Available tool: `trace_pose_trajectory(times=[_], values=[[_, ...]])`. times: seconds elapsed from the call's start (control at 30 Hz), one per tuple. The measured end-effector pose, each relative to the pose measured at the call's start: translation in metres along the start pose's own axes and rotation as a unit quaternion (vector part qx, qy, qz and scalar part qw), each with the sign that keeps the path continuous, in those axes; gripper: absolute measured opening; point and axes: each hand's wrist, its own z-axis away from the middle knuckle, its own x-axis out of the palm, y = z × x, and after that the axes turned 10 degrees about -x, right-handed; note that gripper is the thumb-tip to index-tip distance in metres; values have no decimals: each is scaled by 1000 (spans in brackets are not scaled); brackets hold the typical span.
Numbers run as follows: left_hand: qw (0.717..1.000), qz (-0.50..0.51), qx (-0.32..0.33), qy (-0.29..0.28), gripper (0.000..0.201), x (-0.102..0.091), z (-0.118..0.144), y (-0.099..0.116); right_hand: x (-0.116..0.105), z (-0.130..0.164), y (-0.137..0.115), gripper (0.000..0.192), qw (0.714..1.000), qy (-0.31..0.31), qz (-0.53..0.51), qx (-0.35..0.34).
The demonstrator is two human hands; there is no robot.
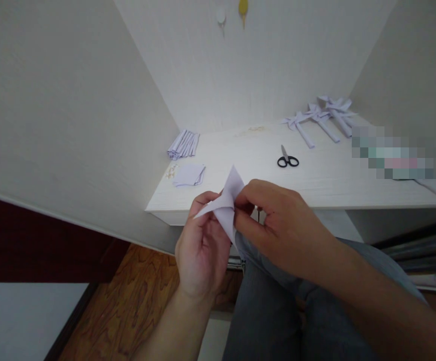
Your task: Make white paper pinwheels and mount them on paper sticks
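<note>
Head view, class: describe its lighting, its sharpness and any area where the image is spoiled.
In the head view, soft, rather dim light, with the white tabletop among the brightest areas; in the head view, scissors readable, folded paper slightly soft in detail; in the head view, a blocky pixel patch masking something at right.

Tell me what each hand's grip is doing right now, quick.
Left hand: closed, holding the folded white paper.
Right hand: closed, fingers at the right side of the same paper.
</note>
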Motion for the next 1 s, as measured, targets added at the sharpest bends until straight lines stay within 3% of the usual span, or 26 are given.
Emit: trace_pose_trajectory(times=[0.2,0.37,0.53,0.7,1.0], values=[[999,29,16,-13,7,0,-1,15,-4,-2,5,14,984,6,-180,10],[997,-28,65,-31,7,-1,3,32,-11,-5,4,15,956,-25,-289,41],[979,-131,151,-34,20,-7,9,41,-11,-2,6,11,945,-36,-324,32],[959,-172,219,-48,24,-11,11,44,-6,2,11,14,933,-39,-357,-2],[938,-244,244,-16,16,-18,5,47,-7,0,5,9,931,-33,-357,66]])
